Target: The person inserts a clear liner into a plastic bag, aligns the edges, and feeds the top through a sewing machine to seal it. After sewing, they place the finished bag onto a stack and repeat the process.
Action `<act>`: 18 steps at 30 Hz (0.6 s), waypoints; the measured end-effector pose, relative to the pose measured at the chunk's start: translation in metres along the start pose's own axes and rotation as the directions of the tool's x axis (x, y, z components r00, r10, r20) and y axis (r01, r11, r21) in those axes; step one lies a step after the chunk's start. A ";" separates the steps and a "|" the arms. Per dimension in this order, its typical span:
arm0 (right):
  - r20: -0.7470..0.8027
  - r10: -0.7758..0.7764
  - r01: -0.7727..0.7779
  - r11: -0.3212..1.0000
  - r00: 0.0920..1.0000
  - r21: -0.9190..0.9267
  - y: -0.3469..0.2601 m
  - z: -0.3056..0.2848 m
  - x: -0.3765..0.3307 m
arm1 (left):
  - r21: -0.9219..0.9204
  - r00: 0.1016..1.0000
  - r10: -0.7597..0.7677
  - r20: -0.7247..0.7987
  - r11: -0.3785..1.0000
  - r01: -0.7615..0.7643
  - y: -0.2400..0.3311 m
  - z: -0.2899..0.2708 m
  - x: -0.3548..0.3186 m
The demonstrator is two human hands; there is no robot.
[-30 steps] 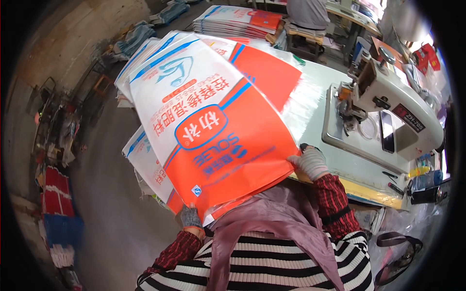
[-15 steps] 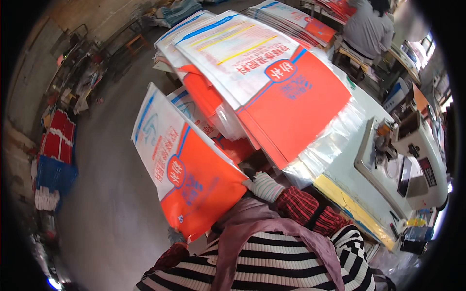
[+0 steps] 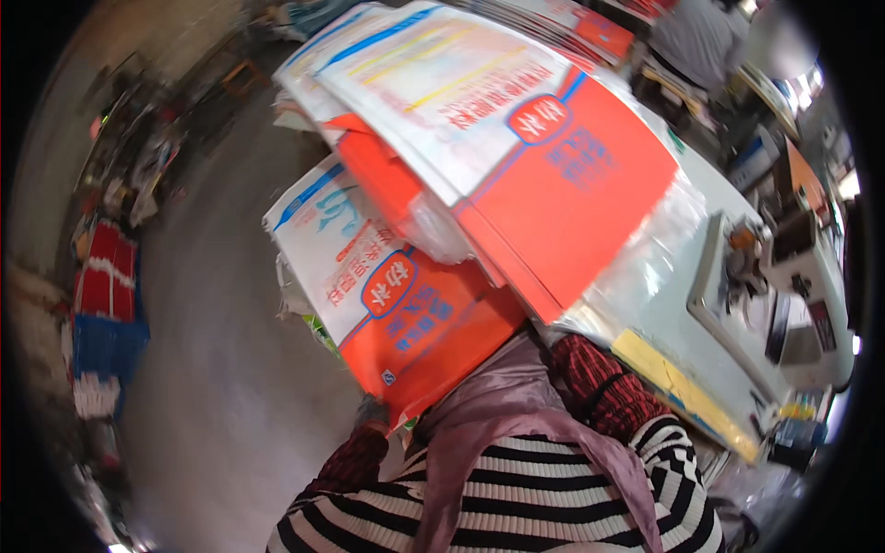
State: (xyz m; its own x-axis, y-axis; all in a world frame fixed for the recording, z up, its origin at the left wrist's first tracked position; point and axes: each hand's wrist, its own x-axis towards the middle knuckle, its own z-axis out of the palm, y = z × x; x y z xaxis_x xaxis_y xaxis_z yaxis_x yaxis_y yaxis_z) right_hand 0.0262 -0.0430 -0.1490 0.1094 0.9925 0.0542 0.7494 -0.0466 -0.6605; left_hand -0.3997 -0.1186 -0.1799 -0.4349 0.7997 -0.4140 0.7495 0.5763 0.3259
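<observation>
A flat white-and-orange printed sack [image 3: 364,267] lies to the left, its right edge under a higher stack. My left hand [image 3: 373,411], in a grey glove, holds the sack's lower left corner; the sack hides part of the fingers. My right arm, in a dark red patterned sleeve [image 3: 595,373], reaches to the stack's near edge, where my right hand is out of sight. The big stack of matching sacks [image 3: 581,203] rests on the table, with clear plastic liner [image 3: 636,267] sticking out along its right side.
At the right a white sewing machine [image 3: 793,304] stands on the pale table [image 3: 664,309]. A yellow strip [image 3: 682,392] runs along the table's near edge. Red bundles [image 3: 109,272] and a blue container [image 3: 111,350] sit far left. A person in grey [image 3: 701,41] sits at the back right.
The sack that hung tilted between my hands now lies flatter, farther right, against the stack. My right hand has gone from its near corner out of sight by the stack; my left has shifted slightly up and right.
</observation>
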 end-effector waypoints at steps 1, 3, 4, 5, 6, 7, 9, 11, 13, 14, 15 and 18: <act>-0.086 -0.111 0.102 0.989 0.990 -0.108 0.014 -0.002 -0.012 | 0.305 0.994 0.052 0.100 0.949 -0.080 0.011 -0.016 0.004; 0.288 0.255 -0.266 0.964 0.923 0.001 -0.046 -0.064 -0.005 | 0.642 0.981 0.132 0.140 0.742 -0.191 0.035 -0.051 0.020; 0.453 0.252 -0.320 0.944 0.855 0.079 -0.062 -0.092 -0.008 | 0.707 0.968 0.230 0.098 0.668 -0.230 0.067 -0.066 0.028; 0.321 0.220 -0.292 0.936 0.921 0.198 0.006 -0.041 -0.042 | 0.661 0.949 0.315 -0.013 0.715 -0.228 0.141 -0.088 0.015; 0.307 0.220 -0.261 0.960 0.926 0.101 -0.041 -0.079 -0.043 | 0.520 0.915 0.391 -0.097 0.804 -0.288 0.176 -0.105 0.012; 0.068 0.116 -0.114 0.993 0.991 -0.040 -0.058 -0.082 -0.045 | 0.126 0.619 0.627 -0.473 0.744 -0.657 0.191 -0.096 0.047; -0.004 0.088 -0.088 0.996 0.996 -0.006 -0.049 -0.091 -0.065 | -0.477 0.518 0.725 -0.454 0.293 -0.829 0.297 -0.081 0.048; -0.184 0.001 -0.003 1.000 0.983 -0.009 -0.038 -0.089 -0.076 | -0.358 0.411 0.800 -0.436 0.265 -0.895 0.418 -0.090 -0.067; 0.319 0.248 -0.292 0.952 0.915 0.095 -0.059 -0.125 -0.079 | -0.002 0.002 0.937 -0.348 0.001 -1.000 0.479 -0.064 -0.117; 0.269 0.164 -0.224 0.952 0.949 0.208 -0.069 -0.145 -0.088 | 0.091 0.003 0.966 -0.260 0.028 -0.995 0.502 -0.056 -0.152; 0.261 0.162 -0.221 0.951 0.952 0.216 -0.074 -0.160 -0.093 | 0.194 0.029 0.986 -0.167 0.061 -0.979 0.519 -0.045 -0.172; 0.173 0.136 -0.192 0.910 0.975 0.367 -0.065 -0.199 -0.106 | 0.273 0.190 0.969 0.156 0.143 -0.951 0.559 -0.008 -0.201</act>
State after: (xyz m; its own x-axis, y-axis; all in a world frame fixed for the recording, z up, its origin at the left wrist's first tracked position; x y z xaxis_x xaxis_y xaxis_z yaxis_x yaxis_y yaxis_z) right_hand 0.0964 -0.1682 0.0374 0.0957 0.9814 -0.1665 0.4216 -0.1915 -0.8863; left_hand 0.1034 0.0440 0.0922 0.7214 0.6845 0.1047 0.6571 -0.7244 0.2086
